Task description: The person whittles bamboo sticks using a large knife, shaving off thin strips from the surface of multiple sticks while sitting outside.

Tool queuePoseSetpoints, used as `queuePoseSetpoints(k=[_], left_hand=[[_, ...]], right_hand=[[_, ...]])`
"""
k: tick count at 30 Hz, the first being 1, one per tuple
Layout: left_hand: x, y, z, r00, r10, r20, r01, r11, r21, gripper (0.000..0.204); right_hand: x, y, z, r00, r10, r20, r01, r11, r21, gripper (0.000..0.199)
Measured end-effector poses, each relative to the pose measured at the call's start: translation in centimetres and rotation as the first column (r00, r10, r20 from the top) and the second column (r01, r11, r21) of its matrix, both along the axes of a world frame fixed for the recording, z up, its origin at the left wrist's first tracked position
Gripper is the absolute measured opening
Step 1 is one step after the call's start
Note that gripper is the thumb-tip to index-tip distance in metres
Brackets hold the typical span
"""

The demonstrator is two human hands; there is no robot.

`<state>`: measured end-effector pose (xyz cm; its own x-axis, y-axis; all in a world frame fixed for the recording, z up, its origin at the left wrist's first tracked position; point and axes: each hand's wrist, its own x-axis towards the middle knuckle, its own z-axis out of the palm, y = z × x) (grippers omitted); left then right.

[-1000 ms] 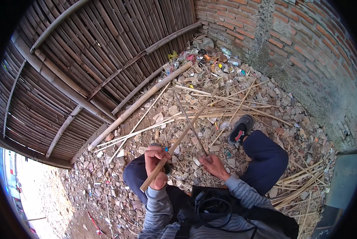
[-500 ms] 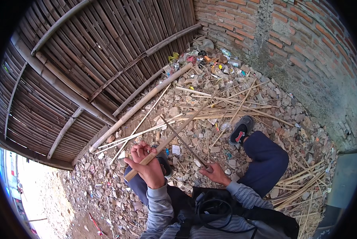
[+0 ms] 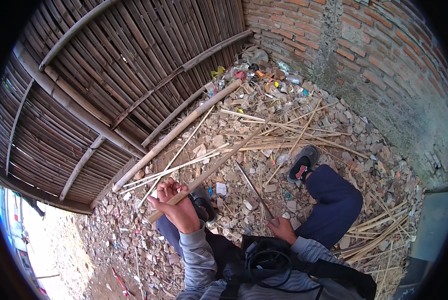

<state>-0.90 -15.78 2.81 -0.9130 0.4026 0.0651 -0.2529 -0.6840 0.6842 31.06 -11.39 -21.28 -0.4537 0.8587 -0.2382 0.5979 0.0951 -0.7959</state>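
Note:
My left hand is turned palm up, its fingers curled round a long bamboo strip. The strip slants from below the hand up and away to the right, over the rubble. In my right hand is a long, narrow, dark-bladed knife; its handle is hidden in the grip. The blade points away and to the left, its tip just short of the strip in the picture and apart from it. My shoes show beyond the hands, the right shoe farther out.
Several split bamboo strips lie on the stony, littered ground ahead, with more strips at the right. A thick bamboo pole lies along the bamboo-slat wall. A brick wall stands at the far right. A black bag is at my lap.
My right hand has drawn the knife back toward me and to the right, so its blade no longer crosses the bamboo strip. My left hand has shifted slightly left with the strip.

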Motion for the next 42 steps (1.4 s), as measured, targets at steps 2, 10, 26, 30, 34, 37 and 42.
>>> queuePoseSetpoints(k=[2, 10, 26, 30, 34, 37, 42], left_hand=[[0.2, 0.1, 0.2, 0.999, -0.023, -0.044, 0.023, 1.000, -0.010, 0.050], [0.2, 0.0, -0.5, 0.992, -0.055, -0.116, 0.054, 0.998, -0.012, 0.044], [2.2, -1.4, -0.4, 0.787, -0.499, -0.364, 0.374, 0.854, -0.361, 0.031], [1.6, -1.9, -0.8, 0.640, -0.511, -0.574, 0.248, 0.844, -0.475, 0.019], [1.5, -2.1, 1.0, 0.315, -0.560, -0.766, -0.054, 0.796, -0.603, 0.012], [1.2, -2.1, 0.1, 0.279, -0.511, -0.813, -0.147, 0.814, -0.562, 0.008], [1.1, -2.1, -1.5, 0.607, -0.387, -0.694, -0.263, 0.726, -0.635, 0.018]], right_hand=[[0.5, 0.3, -1.4, 0.999, 0.020, 0.033, -0.020, 1.000, 0.000, 0.047], [0.9, 5.6, 9.1, 0.921, 0.388, 0.026, -0.351, 0.858, -0.374, 0.054], [4.2, 10.4, 22.7, 0.908, 0.417, 0.047, -0.373, 0.853, -0.365, 0.060], [4.6, 12.6, 24.9, 0.879, 0.466, 0.100, -0.388, 0.822, -0.417, 0.060], [4.9, 14.1, 25.7, 0.833, 0.529, 0.161, -0.461, 0.825, -0.328, 0.057], [5.5, 14.9, 25.7, 0.823, 0.535, 0.189, -0.504, 0.842, -0.192, 0.056], [5.9, 16.1, 27.2, 0.851, 0.486, 0.198, -0.491, 0.871, -0.023, 0.054]])
